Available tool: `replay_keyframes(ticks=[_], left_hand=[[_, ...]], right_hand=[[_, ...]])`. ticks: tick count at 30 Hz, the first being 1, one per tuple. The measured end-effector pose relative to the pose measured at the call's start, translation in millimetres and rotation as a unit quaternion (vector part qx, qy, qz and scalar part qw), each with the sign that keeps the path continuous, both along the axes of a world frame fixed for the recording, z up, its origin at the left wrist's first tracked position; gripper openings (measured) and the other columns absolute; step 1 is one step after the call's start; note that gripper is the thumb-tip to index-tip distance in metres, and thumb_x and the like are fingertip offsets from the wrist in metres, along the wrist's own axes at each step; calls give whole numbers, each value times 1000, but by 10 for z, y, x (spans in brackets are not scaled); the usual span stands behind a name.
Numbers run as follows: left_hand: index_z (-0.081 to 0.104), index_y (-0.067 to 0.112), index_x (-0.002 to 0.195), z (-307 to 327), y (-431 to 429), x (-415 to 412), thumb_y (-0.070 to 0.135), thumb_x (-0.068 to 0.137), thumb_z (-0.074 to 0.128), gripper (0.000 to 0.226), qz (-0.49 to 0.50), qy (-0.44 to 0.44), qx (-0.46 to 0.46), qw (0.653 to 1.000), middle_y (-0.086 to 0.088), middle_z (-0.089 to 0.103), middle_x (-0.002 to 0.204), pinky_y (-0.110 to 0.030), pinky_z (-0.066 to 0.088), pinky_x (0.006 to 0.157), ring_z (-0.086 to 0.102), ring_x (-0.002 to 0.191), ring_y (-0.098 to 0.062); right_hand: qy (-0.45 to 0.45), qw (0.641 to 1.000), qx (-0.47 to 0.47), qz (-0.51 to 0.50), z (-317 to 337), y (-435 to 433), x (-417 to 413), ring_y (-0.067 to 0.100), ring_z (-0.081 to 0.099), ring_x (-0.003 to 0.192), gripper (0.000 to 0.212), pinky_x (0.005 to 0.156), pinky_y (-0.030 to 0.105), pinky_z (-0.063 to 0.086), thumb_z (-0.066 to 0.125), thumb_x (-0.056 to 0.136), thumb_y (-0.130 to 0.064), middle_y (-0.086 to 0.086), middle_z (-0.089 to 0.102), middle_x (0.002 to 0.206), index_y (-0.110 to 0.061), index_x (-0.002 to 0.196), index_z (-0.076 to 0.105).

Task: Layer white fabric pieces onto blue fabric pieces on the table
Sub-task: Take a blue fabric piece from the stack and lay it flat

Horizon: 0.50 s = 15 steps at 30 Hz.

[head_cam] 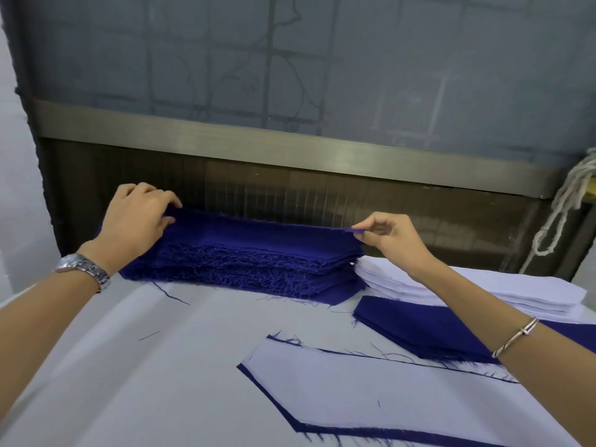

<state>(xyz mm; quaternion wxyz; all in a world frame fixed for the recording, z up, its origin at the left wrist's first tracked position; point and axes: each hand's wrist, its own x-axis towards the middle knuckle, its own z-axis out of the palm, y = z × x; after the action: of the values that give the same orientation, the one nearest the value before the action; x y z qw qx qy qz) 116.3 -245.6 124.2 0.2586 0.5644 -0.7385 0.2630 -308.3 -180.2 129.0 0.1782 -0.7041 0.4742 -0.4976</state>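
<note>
Your white-covered bench (129, 366), tall blue fabric stack (245, 266) at its far edge, white fabric stack (403, 283) just right of it, a white piece (371, 388) lying on blue near you, your left hand (135, 221) and right hand (393, 237) apart, each pinching an end of the top blue piece (258, 225).

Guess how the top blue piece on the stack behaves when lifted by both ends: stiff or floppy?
Likely floppy and light: the right hand pinches up a thin corner of the top blue piece. It will probably sag between that grip and the left hand. Frayed threads along the blue stack may snag it.
</note>
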Motion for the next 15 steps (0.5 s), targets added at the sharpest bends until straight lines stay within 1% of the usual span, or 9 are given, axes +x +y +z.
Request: replay_keyframes(ticks=[2,4,6,8,10,11,12,14,15], left_hand=[[73,19,110,51,33,50,15,91,66,20,-13,12,-36,999,-6,72,105,-48,35,99,56,111,-32],[74,18,106,148,82,59,19,93,65,16,-23,24,-52,998,-7,73,98,-48,37,94,59,103,-33],[74,15,110,261,146,22,24,94,64,21,-28,29,-59,997,-11,73,92,-49,39,89,62,95,-35],[72,10,114,365,226,-29,29,94,62,29,-42,29,-61,997,-14,71,81,-48,44,80,64,81,-36],[72,11,114,451,327,-108,35,95,59,33,-72,40,-40,996,-11,67,72,-42,47,68,62,68,-31],[71,14,113,493,383,-163,38,94,58,34,-90,61,-13,994,-8,66,74,-41,49,66,61,68,-28],[70,18,113,537,438,-228,42,94,57,33,-106,91,24,990,-7,67,81,-42,52,67,62,74,-27],[70,22,111,613,538,-366,45,91,59,33,-142,154,102,973,-6,69,96,-46,55,75,63,87,-25],[71,24,109,641,590,-435,47,88,60,33,-162,182,133,961,-4,70,98,-44,55,78,64,90,-23]], right_hand=[[-4,1000,0,0,25,52,-38,7,72,81,25,72,15,54,68,90,4,-7,76,82,-20,83,75],[-16,1000,3,-4,73,118,-95,5,71,81,21,71,14,54,68,91,1,-8,77,81,-18,85,74],[-37,999,9,-20,131,207,-184,1,71,77,15,67,12,52,68,92,-3,-9,76,78,-16,84,72],[-57,997,11,-51,190,313,-317,0,70,74,13,63,9,51,67,94,-10,-8,76,75,-16,83,69],[-75,994,14,-77,251,438,-493,-1,70,72,12,61,7,50,66,95,-15,-8,75,75,-16,83,68],[-80,993,19,-85,278,507,-591,-2,70,71,12,60,8,50,66,94,-16,-8,75,74,-16,82,68],[-78,992,29,-92,303,577,-699,-2,69,67,12,58,9,50,66,94,-16,-9,75,73,-16,82,68],[-52,991,61,-108,337,726,-931,2,65,63,13,61,17,49,68,93,-18,-7,74,74,-17,81,70],[-43,989,80,-113,346,803,-1060,7,63,65,12,63,20,49,69,91,-19,-4,74,77,-17,80,72]])
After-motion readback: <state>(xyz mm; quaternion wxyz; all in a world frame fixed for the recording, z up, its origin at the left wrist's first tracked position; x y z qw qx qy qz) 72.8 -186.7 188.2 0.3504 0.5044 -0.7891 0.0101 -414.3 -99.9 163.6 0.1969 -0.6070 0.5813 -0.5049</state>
